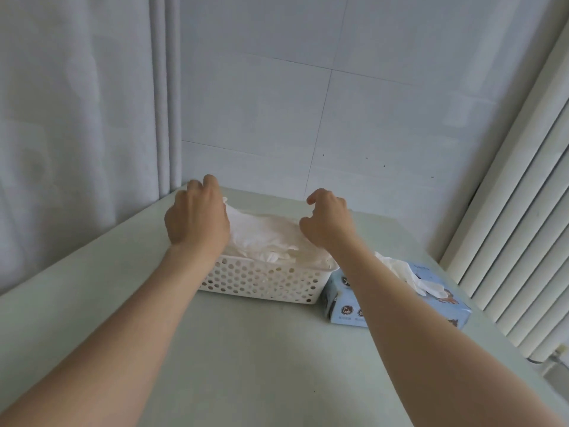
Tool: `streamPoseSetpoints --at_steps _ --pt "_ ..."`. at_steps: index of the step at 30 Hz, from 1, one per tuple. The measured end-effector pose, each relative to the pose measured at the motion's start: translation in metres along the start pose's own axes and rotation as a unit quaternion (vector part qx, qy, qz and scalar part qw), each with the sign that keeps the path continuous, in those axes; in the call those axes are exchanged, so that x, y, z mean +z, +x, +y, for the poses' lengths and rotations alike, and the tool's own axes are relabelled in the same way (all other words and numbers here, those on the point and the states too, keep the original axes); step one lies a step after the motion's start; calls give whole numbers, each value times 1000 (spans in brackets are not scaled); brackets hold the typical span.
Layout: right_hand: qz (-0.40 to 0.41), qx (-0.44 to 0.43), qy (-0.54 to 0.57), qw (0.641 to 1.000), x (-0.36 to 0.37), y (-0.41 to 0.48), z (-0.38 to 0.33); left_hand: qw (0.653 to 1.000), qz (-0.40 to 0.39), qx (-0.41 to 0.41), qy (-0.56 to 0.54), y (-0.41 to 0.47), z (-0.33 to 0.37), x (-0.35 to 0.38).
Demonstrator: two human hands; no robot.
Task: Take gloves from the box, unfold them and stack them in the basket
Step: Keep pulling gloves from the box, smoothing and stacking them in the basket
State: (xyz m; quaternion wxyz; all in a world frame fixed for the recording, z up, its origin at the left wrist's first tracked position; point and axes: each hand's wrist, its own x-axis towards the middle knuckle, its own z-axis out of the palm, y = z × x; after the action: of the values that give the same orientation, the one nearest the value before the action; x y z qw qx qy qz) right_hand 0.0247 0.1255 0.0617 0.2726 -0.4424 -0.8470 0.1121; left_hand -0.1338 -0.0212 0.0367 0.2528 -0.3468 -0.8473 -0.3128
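Observation:
A white perforated basket (261,280) stands on the table with a pile of white gloves (264,234) heaped above its rim. My left hand (197,215) hovers over the basket's left end, fingers curled down, and the top glove's left corner rises up to it as if pinched. Over the right end, my right hand (329,221) has loosely hooked fingers, with index and thumb apart and nothing seen between them. To the right of the basket lies the light blue glove box (348,298), with a crumpled glove (421,282) sticking out of its top; my right forearm partly hides it.
The pale table (246,349) fits into a corner of tiled wall, with a curtain (77,134) on the left and a white ribbed radiator (523,241) along the right edge. Bare tabletop lies in front of the basket.

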Motion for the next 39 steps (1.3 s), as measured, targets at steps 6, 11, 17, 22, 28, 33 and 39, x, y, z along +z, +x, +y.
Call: streamPoseSetpoints --at_steps 6,11,17,22,28,33,39 --pt "1 -138 43 990 -1 -15 2 989 -16 142 -30 -1 3 -3" --pt "-22 -108 30 993 3 -30 8 970 -161 136 -124 -21 19 -10" --pt "-46 -102 34 993 1 -42 10 980 -170 74 -77 -35 24 -10" --pt "-52 -126 39 990 -5 -52 17 985 -6 150 -84 -44 32 -6" --pt "110 -186 63 974 -16 -61 42 938 60 293 -174 -72 62 -2" --pt "129 -133 81 979 -38 -75 71 896 37 400 -190 -100 88 8" --pt "124 -12 150 981 -67 -93 117 877 -33 460 -139 -115 101 24"
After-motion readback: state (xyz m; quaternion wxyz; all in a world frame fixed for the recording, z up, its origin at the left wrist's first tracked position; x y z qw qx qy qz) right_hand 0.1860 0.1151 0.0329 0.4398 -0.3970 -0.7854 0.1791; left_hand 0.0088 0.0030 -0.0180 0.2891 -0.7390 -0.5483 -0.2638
